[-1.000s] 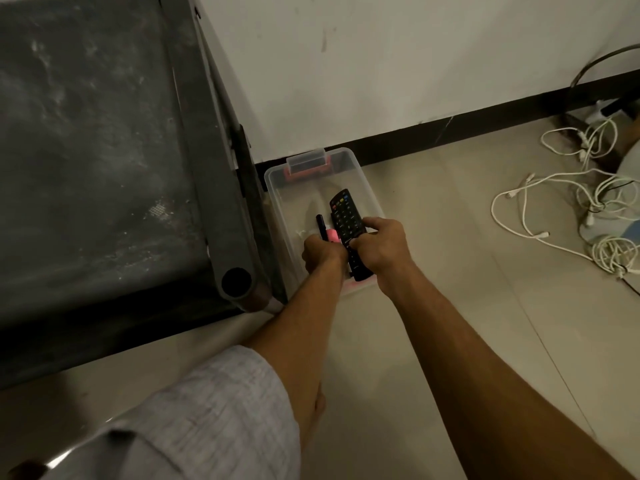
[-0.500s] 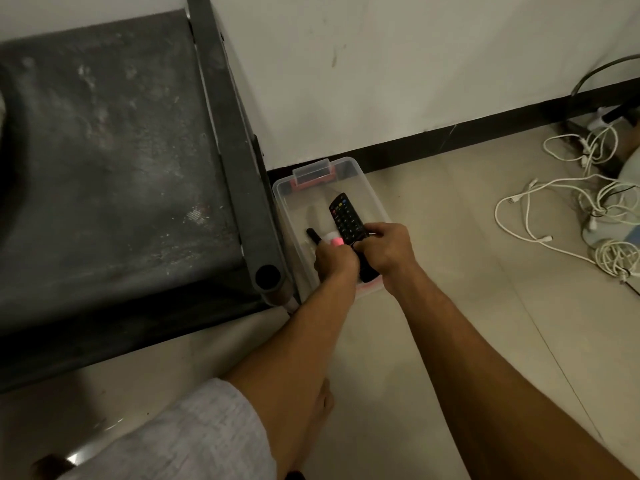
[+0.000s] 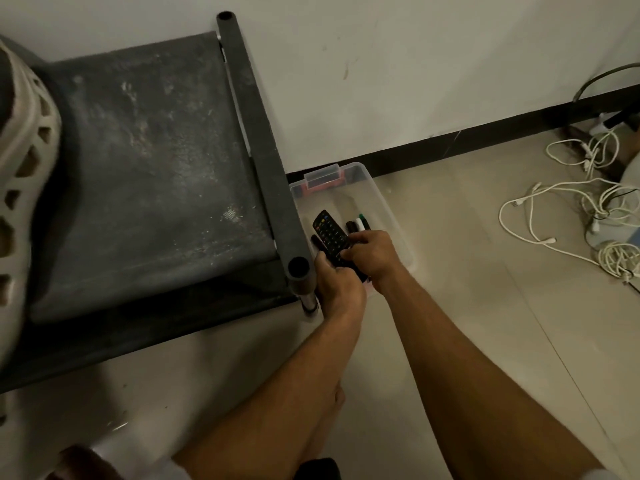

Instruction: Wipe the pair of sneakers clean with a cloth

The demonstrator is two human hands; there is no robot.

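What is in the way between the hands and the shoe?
Only the cot's frame bar stands between them and the sneaker. The right hand grips a remote, the left hand a marker.

White wall (image 3: 415, 64), black baseboard (image 3: 485, 140), beige tiled floor (image 3: 485, 323), dark metal-framed cot (image 3: 156, 168), dim light

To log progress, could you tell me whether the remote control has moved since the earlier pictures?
Yes. The remote control has shifted left within the clear box, toward the cot frame.
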